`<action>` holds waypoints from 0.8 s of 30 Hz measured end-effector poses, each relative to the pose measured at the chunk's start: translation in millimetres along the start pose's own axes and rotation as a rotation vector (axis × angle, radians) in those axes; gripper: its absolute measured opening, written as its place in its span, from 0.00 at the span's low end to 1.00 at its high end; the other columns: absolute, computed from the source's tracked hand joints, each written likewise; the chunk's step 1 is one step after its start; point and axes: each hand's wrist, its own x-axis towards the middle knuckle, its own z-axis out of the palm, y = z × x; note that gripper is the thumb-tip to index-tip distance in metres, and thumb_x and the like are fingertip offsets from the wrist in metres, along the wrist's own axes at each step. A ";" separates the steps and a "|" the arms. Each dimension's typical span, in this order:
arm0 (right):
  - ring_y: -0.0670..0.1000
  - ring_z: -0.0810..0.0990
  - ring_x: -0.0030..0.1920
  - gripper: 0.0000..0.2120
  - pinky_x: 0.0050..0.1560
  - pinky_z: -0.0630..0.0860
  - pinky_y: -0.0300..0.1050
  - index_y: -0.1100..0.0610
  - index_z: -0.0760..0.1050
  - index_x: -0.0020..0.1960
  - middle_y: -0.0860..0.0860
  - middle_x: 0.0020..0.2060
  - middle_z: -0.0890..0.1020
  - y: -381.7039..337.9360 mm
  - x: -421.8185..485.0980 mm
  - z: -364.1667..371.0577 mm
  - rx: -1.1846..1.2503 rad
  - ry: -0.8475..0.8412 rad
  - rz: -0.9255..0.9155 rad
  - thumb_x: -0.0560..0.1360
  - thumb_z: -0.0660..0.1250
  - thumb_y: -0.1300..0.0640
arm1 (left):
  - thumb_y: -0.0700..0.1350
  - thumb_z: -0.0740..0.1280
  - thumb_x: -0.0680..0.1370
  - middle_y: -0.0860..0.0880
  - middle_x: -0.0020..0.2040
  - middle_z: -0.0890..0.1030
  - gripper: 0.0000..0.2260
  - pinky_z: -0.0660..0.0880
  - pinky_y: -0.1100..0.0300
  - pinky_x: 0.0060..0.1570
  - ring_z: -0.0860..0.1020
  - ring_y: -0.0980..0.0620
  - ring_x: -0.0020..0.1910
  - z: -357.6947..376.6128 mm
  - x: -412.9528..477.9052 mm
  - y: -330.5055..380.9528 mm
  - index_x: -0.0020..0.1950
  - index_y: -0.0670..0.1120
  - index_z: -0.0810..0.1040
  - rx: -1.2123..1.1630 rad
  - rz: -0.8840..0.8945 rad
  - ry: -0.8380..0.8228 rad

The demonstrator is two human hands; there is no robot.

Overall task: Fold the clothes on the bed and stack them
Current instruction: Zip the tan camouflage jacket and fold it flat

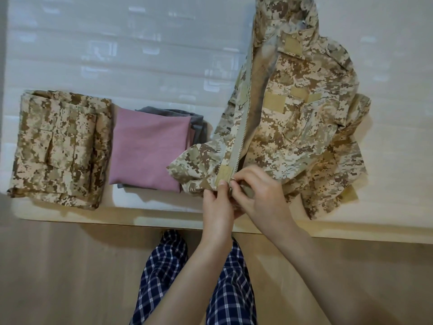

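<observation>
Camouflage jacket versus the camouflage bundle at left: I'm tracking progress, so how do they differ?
The jacket lies spread open, unzipped; the bundle is folded into a compact rectangle. The left hand and right hand pinch the jacket's bottom edge by the zipper; the bundle lies untouched. Both share one tan camouflage print.

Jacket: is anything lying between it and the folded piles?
Nothing visible. The jacket lies right beside the pink pile, its flap overlapping that pile's corner. The left hand and right hand both pinch its bottom edge.
</observation>
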 end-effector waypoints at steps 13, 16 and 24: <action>0.45 0.74 0.41 0.02 0.43 0.68 0.28 0.58 0.76 0.45 0.47 0.39 0.76 12.2 30.1 -7.8 0.020 0.074 0.200 0.76 0.66 0.60 | 0.52 0.55 0.81 0.56 0.38 0.76 0.10 0.70 0.64 0.33 0.72 0.58 0.34 -2.7 -11.3 -16.2 0.51 0.49 0.72 0.145 0.424 0.105; 0.44 0.72 0.41 0.03 0.44 0.67 0.27 0.57 0.75 0.46 0.45 0.40 0.74 22.9 42.0 -11.3 -0.022 -0.002 0.173 0.77 0.64 0.58 | 0.51 0.56 0.81 0.56 0.30 0.72 0.09 0.68 0.67 0.26 0.69 0.61 0.27 -8.6 -9.9 -18.6 0.47 0.48 0.70 0.120 0.401 0.090; 0.41 0.69 0.33 0.06 0.38 0.66 0.30 0.55 0.65 0.46 0.46 0.34 0.71 48.1 58.8 -21.9 -0.027 -0.452 0.104 0.81 0.56 0.53 | 0.53 0.56 0.80 0.52 0.33 0.73 0.12 0.70 0.64 0.28 0.71 0.58 0.27 -19.3 -2.6 -25.8 0.46 0.47 0.70 0.187 0.364 0.092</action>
